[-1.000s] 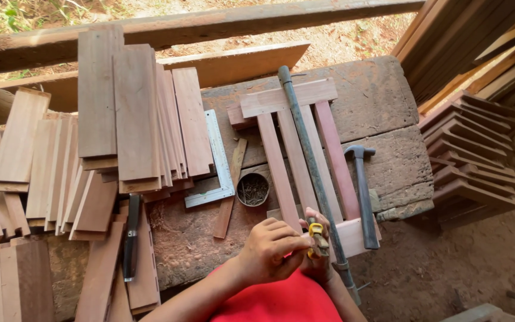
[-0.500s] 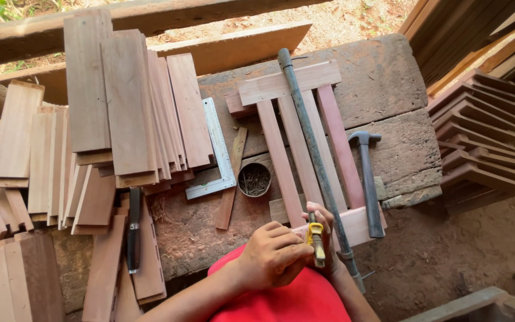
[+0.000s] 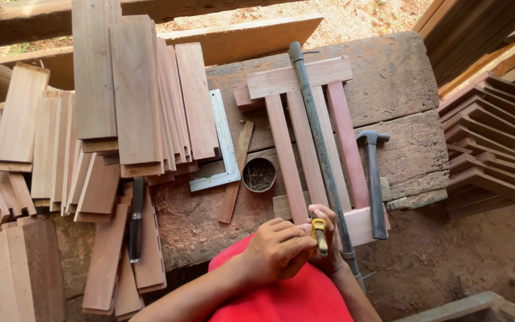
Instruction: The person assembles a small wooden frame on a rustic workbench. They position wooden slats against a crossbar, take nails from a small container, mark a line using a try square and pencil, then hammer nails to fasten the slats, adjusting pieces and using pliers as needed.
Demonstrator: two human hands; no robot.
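My fingers (image 3: pixel 287 232) curl together around a small yellow-handled tool (image 3: pixel 319 234), pinched between my left hand (image 3: pixel 275 249) and my right hand (image 3: pixel 328 235), which is mostly hidden behind it; what the tool's dark tip is, I cannot tell. Both hands sit at the near edge of a slatted wooden frame (image 3: pixel 305 143), which lies on a worn, cracked slab workbench (image 3: pixel 400 89). As far as I can judge, the frame is well along: three reddish slats run from a pale crosspiece at the far end to another under my hands, though whether that near joint is fastened does not show. A long grey metal bar (image 3: pixel 320 143) lies lengthwise over the slats, and a claw hammer (image 3: pixel 374 179) with a dark handle rests just right of the frame, untouched. Left of the frame, a round tin of nails (image 3: pixel 259 174) stands beside a steel try square (image 3: pixel 222 143) and a loose narrow strip of wood (image 3: pixel 236 173). Farther left, stacks of smooth-planed boards (image 3: pixel 132 95) overlap in reddish and tan tones, and a dark-handled knife (image 3: pixel 136 220) lies on the nearer boards. To the right, stepped wooden pieces (image 3: pixel 490 143) are piled above bare red earth.
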